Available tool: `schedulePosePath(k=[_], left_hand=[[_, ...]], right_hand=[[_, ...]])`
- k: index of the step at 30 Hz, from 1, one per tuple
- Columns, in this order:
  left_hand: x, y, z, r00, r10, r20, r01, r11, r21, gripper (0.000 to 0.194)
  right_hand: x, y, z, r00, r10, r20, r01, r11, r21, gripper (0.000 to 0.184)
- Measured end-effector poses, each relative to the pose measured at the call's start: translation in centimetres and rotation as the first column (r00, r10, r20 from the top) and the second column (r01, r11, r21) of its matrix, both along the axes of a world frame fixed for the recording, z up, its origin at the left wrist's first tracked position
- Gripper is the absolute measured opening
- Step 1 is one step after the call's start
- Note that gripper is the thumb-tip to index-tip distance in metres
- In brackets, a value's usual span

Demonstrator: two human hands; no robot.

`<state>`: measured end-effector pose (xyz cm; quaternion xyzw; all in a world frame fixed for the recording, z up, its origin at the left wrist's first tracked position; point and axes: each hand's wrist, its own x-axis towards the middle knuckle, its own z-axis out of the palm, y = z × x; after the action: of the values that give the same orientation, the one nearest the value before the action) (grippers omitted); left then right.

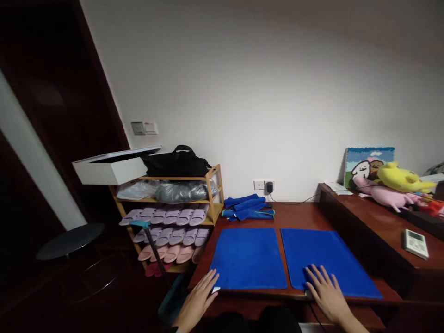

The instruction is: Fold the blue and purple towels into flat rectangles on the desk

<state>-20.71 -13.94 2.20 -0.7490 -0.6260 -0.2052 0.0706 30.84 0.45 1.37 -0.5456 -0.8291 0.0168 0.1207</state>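
Observation:
Two blue cloths lie flat side by side on the reddish-brown table. My left hand (pixel 198 297) is at the near left corner of the left cloth (pixel 249 259), fingers stretched out, with a small white tag (pixel 215 290) beside the fingers. On the near part of the right cloth (pixel 329 254) rests my right hand (pixel 325 292), its fingers spread. Neither hand grips anything. At the back of the table, more blue cloths (pixel 248 208) lie in a loose, partly rolled pile.
Left of the table (pixel 298 212) stands a wooden rack (pixel 215 194) with slippers (pixel 173 215), a black bag (pixel 176 163) and a white box (pixel 107 171). On a raised ledge to the right are plush toys (pixel 398 178) and a white remote (pixel 415 243). A black plug (pixel 269 187) trails a cord.

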Motion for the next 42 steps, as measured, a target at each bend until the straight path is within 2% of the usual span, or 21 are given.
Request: schedulePosePath(k=[3,5,6,8,11,13,14,16,19,22,25,27,28,30,32,36,39,42], left_hand=[[-0.3,-0.2,-0.1,0.999,0.026,-0.042,-0.025,0.999,0.042,0.05],[-0.3,-0.4,0.2,0.997,0.048,-0.064,-0.045,0.997,0.056,0.044],[-0.2,-0.5,0.5,0.996,0.049,-0.073,-0.045,0.997,0.055,0.041],[0.1,-0.7,1.4,0.995,0.044,-0.094,-0.04,0.998,0.039,0.036],[0.9,-1.1,3.0,0.988,0.062,-0.141,-0.062,0.998,0.004,0.03],[1.3,-1.7,4.2,0.985,0.066,-0.157,-0.067,0.998,0.0,0.032],[1.3,-2.1,4.8,0.987,0.055,-0.151,-0.055,0.998,0.006,0.033],[1.1,-2.8,6.4,0.993,0.024,-0.112,-0.02,0.999,0.039,0.034],[0.6,-3.9,10.2,0.999,0.03,-0.013,-0.028,0.992,0.127,0.032],[1.5,-5.3,16.1,0.988,0.072,0.14,-0.097,0.979,0.181,0.032],[4.3,-7.0,23.2,0.939,0.074,0.335,-0.122,0.984,0.127,0.034],[6.7,-7.9,27.3,0.896,0.087,0.436,-0.129,0.989,0.067,0.034],[7.9,-8.3,28.8,0.876,0.078,0.476,-0.108,0.993,0.036,0.034],[10.1,-8.6,30.8,0.847,0.033,0.53,-0.024,0.999,-0.024,0.032],[11.9,-8.3,31.1,0.834,-0.022,0.552,0.089,0.991,-0.095,0.031],[15.2,-5.3,29.0,0.844,-0.081,0.531,0.235,0.945,-0.229,0.032],[17.7,-0.9,27.6,0.857,-0.156,0.492,0.284,0.938,-0.197,0.031],[20.5,4.9,28.4,0.864,-0.201,0.462,0.274,0.957,-0.096,0.031]], right_hand=[[-4.5,-0.9,2.3,0.959,0.272,-0.084,-0.275,0.961,-0.02,0.057],[-7.4,-1.6,2.6,0.905,0.416,-0.091,-0.42,0.907,-0.025,0.062],[-8.6,-1.9,2.2,0.89,0.449,-0.08,-0.452,0.892,-0.014,0.065],[-10.2,-2.6,1.0,0.887,0.46,-0.043,-0.458,0.887,0.058,0.065],[-10.7,-3.5,-0.7,0.893,0.449,0.001,-0.433,0.86,0.269,0.063],[-10.4,-4.2,-0.4,0.89,0.455,0.019,-0.433,0.831,0.349,0.053],[-10.0,-4.5,0.3,0.885,0.466,0.019,-0.441,0.823,0.358,0.045],[-9.2,-5.3,3.0,0.873,0.488,-0.004,-0.457,0.82,0.344,0.033],[-7.4,-6.2,9.4,0.857,0.505,-0.102,-0.448,0.827,0.34,0.033],[-4.8,-6.9,16.5,0.808,0.527,-0.264,-0.432,0.834,0.344,0.035],[-1.6,-7.6,22.6,0.743,0.522,-0.419,-0.398,0.848,0.35,0.032],[0.8,-7.9,25.6,0.712,0.494,-0.499,-0.366,0.868,0.337,0.035],[2.0,-8.0,26.8,0.701,0.475,-0.533,-0.352,0.879,0.321,0.038],[4.5,-8.2,28.3,0.696,0.424,-0.58,-0.335,0.906,0.26,0.044],[6.9,-8.2,28.8,0.719,0.348,-0.602,-0.326,0.933,0.15,0.047],[10.4,-7.4,27.6,0.782,0.188,-0.594,-0.283,0.957,-0.07,0.048],[12.5,-5.1,26.9,0.792,0.111,-0.6,-0.219,0.97,-0.11,0.049],[14.3,-1.0,28.0,0.797,0.091,-0.597,-0.139,0.99,-0.035,0.044]])
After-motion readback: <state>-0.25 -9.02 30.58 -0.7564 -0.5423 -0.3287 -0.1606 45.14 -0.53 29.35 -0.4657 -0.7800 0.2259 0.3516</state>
